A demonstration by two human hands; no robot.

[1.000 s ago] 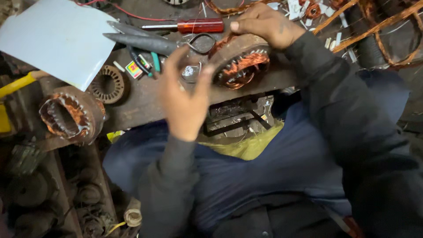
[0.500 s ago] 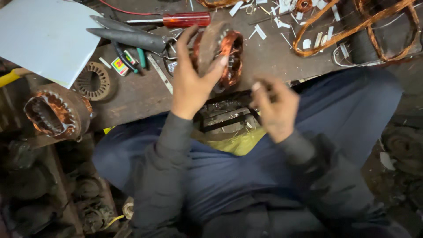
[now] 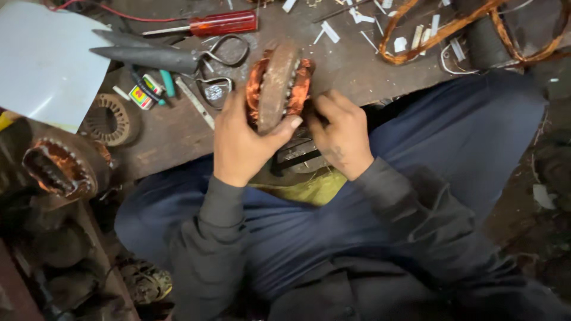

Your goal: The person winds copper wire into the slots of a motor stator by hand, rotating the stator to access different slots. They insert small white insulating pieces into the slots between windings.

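Observation:
My left hand (image 3: 241,142) grips a round motor stator (image 3: 278,86) with copper windings, standing on its edge at the near side of the dark wooden board (image 3: 178,134). The thumb presses on the stator's rusty outer rim. My right hand (image 3: 340,132) sits just right of the stator, fingers curled against its lower right side. Whether it pinches something small is hidden by the fingers. Both forearms wear dark sleeves above my blue-clad lap.
On the board lie a red-handled screwdriver (image 3: 223,22), large scissors (image 3: 160,56), a bare stator core (image 3: 110,119), small white paper strips (image 3: 330,31) and loops of copper wire (image 3: 452,27). A white sheet (image 3: 41,62) lies at left, another wound stator (image 3: 56,166) below it.
My left hand has turned the stator upright on its edge. My right hand came back from the far side of the board and closed in against the stator's right side.

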